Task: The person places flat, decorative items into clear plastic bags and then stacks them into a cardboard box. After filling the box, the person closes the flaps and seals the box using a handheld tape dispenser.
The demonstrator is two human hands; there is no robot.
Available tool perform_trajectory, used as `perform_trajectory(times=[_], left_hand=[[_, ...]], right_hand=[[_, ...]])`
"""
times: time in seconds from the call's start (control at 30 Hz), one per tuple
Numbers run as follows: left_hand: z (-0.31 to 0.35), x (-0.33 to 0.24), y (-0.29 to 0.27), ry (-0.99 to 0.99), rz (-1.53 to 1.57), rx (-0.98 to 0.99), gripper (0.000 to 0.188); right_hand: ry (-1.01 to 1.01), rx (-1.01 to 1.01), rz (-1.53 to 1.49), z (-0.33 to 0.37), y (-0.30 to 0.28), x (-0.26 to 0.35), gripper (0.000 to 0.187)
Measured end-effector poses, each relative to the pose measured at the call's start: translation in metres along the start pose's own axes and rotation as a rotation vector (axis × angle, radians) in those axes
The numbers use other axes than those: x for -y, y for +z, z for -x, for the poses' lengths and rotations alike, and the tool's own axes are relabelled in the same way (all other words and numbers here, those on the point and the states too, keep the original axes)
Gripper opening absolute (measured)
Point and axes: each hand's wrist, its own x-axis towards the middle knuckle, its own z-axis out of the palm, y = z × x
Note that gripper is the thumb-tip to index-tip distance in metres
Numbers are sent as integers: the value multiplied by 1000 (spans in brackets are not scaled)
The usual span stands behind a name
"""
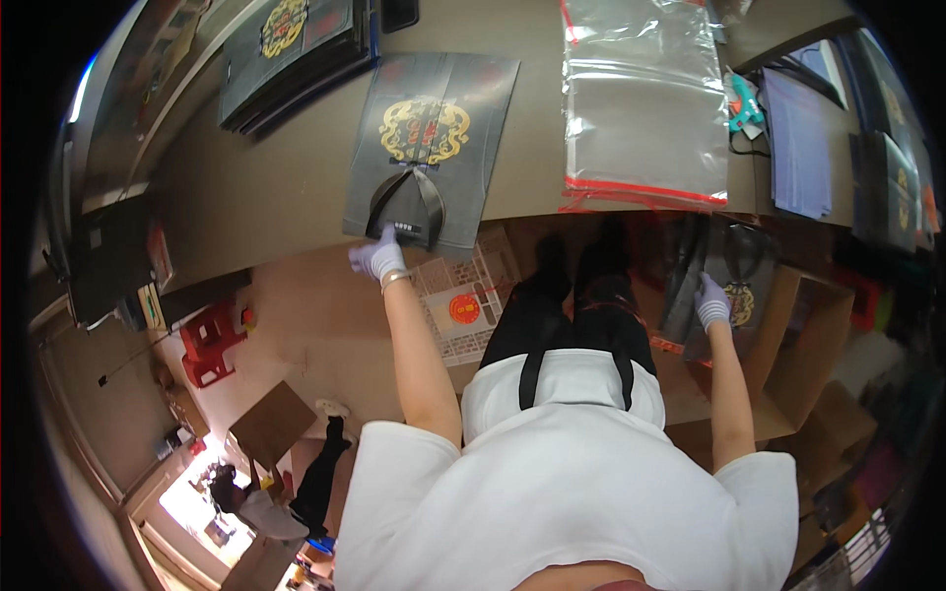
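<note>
Bag (434, 153) lies flat, dark grey, gold-patterned.

Packing workshop, by its contents: one long tabletop (266, 187); dark printed bags (424, 84), several alike, stacked and single; clear plastic sleeves (645, 123), piled, red-edged; teal glue gun (746, 102); open cardboard box (826, 340); red plastic stool (210, 340); second person (271, 514) beside a brown carton (272, 424).
</note>
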Motion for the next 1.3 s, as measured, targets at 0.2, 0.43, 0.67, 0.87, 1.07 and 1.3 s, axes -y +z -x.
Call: perform_trajectory(times=[0.2, 0.43, 0.67, 0.87, 1.07, 1.3], left_hand=[[12, 54, -6, 987, -178, 400, 49], [29, -4, -186, 418, 1106, 744, 32], [66, -104, -204, 681, 664, 960, 29], [165, -246, -55, 1329, 253, 1450, 47], [186, -470, 142, 1100, 295, 555, 70], [141, -523, 167, 933, 634, 645, 31]], right_hand=[[-483, -37, -301, 3, -56, 99, 30], [-652, 341, -1248, -16, -102, 202, 65], [-863, 621, -1366, 36, -163, 149, 67], [-295, 0, -1324, 91, -152, -21, 50], [-93, -462, -1388, 134, -53, -107, 38], [-91, -594, -1162, 151, -18, -96, 31]])
